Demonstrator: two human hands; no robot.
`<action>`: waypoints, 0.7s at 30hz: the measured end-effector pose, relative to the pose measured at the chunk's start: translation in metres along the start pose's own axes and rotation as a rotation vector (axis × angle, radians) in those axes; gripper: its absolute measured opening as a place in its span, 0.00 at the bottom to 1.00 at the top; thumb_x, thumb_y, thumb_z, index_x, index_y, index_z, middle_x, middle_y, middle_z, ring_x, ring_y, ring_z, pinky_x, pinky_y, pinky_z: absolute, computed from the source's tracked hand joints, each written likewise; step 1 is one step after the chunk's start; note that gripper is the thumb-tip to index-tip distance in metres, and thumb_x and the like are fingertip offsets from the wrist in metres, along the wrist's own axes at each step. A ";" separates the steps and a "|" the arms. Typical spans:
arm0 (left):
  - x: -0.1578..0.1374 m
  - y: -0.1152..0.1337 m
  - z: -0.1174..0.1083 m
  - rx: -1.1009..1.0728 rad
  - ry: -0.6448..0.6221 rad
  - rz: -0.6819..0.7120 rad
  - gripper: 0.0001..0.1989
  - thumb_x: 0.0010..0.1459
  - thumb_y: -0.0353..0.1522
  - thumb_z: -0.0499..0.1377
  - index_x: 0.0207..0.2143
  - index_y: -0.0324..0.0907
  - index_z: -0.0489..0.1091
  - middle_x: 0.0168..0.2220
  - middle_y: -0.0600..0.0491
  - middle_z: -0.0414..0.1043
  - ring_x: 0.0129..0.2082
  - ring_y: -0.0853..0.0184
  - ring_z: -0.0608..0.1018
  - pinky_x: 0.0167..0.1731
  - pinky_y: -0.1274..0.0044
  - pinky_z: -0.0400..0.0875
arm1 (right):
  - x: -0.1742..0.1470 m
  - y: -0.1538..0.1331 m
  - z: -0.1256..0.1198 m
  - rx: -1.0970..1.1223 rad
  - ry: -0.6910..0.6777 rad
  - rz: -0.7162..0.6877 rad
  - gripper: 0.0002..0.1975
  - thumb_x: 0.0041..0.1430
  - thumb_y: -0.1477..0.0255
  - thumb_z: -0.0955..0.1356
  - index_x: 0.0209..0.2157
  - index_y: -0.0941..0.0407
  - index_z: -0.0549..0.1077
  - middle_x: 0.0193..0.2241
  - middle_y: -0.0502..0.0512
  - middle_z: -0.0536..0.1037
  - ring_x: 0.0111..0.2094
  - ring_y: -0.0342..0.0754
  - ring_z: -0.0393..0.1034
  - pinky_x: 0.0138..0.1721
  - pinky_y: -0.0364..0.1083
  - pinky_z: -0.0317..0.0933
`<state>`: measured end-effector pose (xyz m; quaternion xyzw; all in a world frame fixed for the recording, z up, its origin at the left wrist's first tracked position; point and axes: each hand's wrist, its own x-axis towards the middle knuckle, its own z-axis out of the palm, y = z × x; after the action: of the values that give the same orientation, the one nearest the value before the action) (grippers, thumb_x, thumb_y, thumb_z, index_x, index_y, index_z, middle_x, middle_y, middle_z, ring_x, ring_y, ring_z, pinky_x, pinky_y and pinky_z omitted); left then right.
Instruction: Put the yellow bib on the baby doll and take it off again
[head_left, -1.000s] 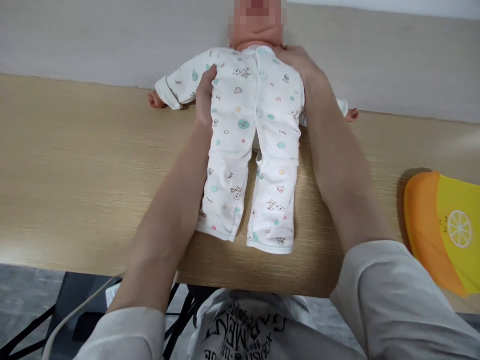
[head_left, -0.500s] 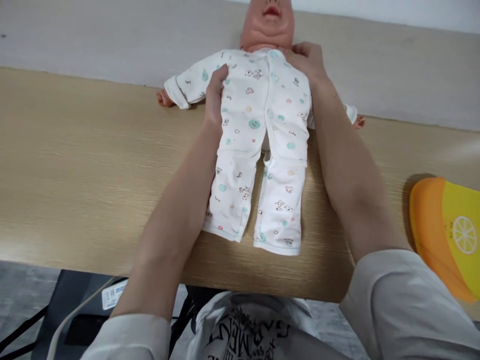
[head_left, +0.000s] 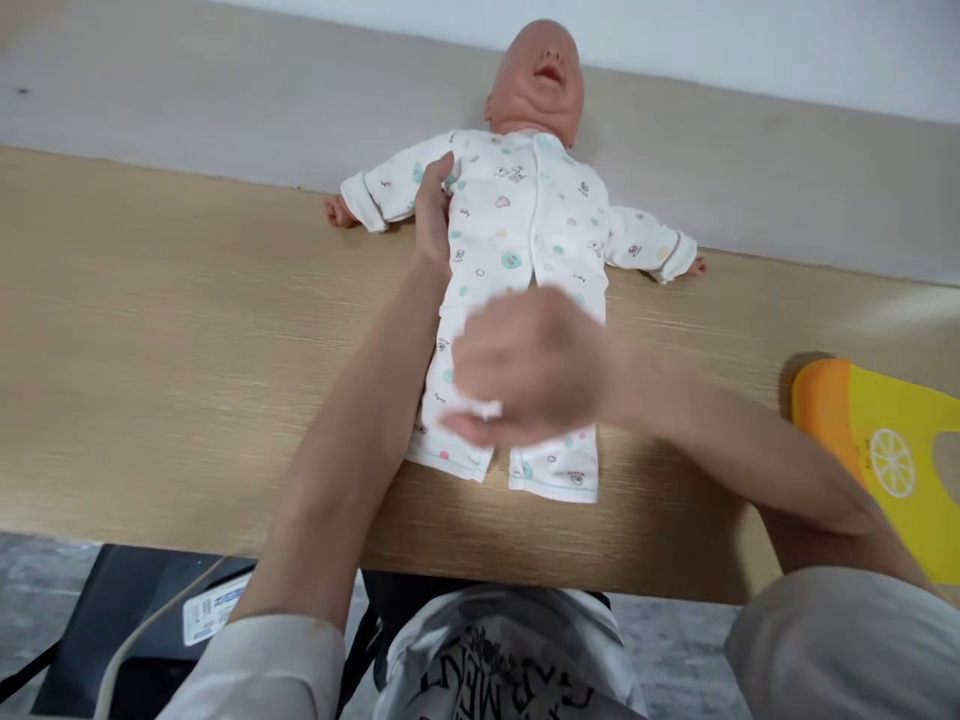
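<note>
A baby doll (head_left: pixel 546 85) lies on its back, arms spread, dressed in a white printed top (head_left: pixel 499 215) and matching trousers (head_left: pixel 555 470). My left hand (head_left: pixel 433 212) grips the doll's side below its sleeve, thumb up along the chest; the other fingers are hidden behind the body. Over the trousers hovers my right hand (head_left: pixel 529 365), smeared by motion, its fingers curled and the thumb lower down. Whether anything is between those fingers is not clear. The doll's feet do not show past the trouser cuffs.
The doll rests on a wooden table (head_left: pixel 187 330) with a pale raised panel (head_left: pixel 225 90) behind. A yellow and orange bib-like piece with a citrus print (head_left: pixel 859 440) lies at the right. Below the front edge are a dark object with a label (head_left: pixel 214 608) and a cable (head_left: pixel 139 640).
My right hand has left the doll's shoulder and come down over its legs. My left hand keeps its hold on the doll's side. More of the doll's head shows now.
</note>
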<state>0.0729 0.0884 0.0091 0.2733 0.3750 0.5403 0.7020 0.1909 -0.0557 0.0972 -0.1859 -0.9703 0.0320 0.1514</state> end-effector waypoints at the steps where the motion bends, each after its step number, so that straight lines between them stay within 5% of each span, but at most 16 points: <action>1: 0.000 0.000 0.000 -0.008 -0.030 0.021 0.20 0.64 0.45 0.48 0.49 0.45 0.71 0.46 0.57 0.79 0.70 0.54 0.50 0.69 0.61 0.46 | -0.012 -0.014 0.009 -0.019 -0.144 -0.066 0.16 0.59 0.62 0.62 0.20 0.53 0.65 0.21 0.44 0.70 0.24 0.44 0.68 0.26 0.47 0.64; 4: -0.003 0.001 0.002 -0.022 -0.075 0.039 0.20 0.64 0.44 0.48 0.51 0.47 0.69 0.45 0.57 0.79 0.71 0.54 0.47 0.70 0.60 0.40 | -0.043 -0.036 0.025 0.021 -0.271 -0.076 0.20 0.61 0.55 0.64 0.21 0.52 0.70 0.20 0.49 0.73 0.21 0.47 0.68 0.19 0.50 0.56; 8: -0.008 0.003 0.004 -0.088 -0.132 0.019 0.22 0.66 0.44 0.44 0.52 0.43 0.68 0.49 0.55 0.78 0.69 0.51 0.54 0.68 0.55 0.46 | -0.054 -0.045 0.018 0.029 -0.259 -0.007 0.20 0.55 0.55 0.69 0.18 0.53 0.69 0.13 0.49 0.66 0.14 0.45 0.61 0.14 0.50 0.45; 11: -0.010 0.004 0.007 -0.151 -0.180 0.034 0.23 0.66 0.42 0.42 0.49 0.40 0.69 0.51 0.53 0.75 0.67 0.50 0.58 0.65 0.55 0.54 | -0.042 -0.053 0.021 -0.056 -0.204 -0.017 0.15 0.62 0.67 0.62 0.25 0.50 0.74 0.21 0.50 0.73 0.21 0.46 0.66 0.19 0.49 0.58; 15: -0.016 0.008 0.011 -0.176 -0.131 0.016 0.24 0.67 0.43 0.42 0.47 0.38 0.70 0.54 0.50 0.73 0.66 0.49 0.61 0.62 0.59 0.60 | -0.024 -0.067 0.048 -0.323 0.023 -0.033 0.20 0.63 0.77 0.56 0.37 0.46 0.78 0.40 0.51 0.78 0.37 0.46 0.70 0.36 0.49 0.69; 21: -0.019 0.007 0.008 -0.184 -0.158 0.039 0.25 0.65 0.45 0.44 0.49 0.37 0.69 0.56 0.48 0.71 0.65 0.51 0.63 0.60 0.57 0.62 | -0.028 -0.081 0.058 -0.338 -0.076 0.085 0.09 0.58 0.82 0.61 0.30 0.61 0.72 0.27 0.58 0.73 0.28 0.46 0.66 0.27 0.47 0.62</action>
<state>0.0734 0.0719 0.0234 0.2569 0.2620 0.5625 0.7409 0.1698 -0.1416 0.0437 -0.2482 -0.9582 -0.1182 0.0797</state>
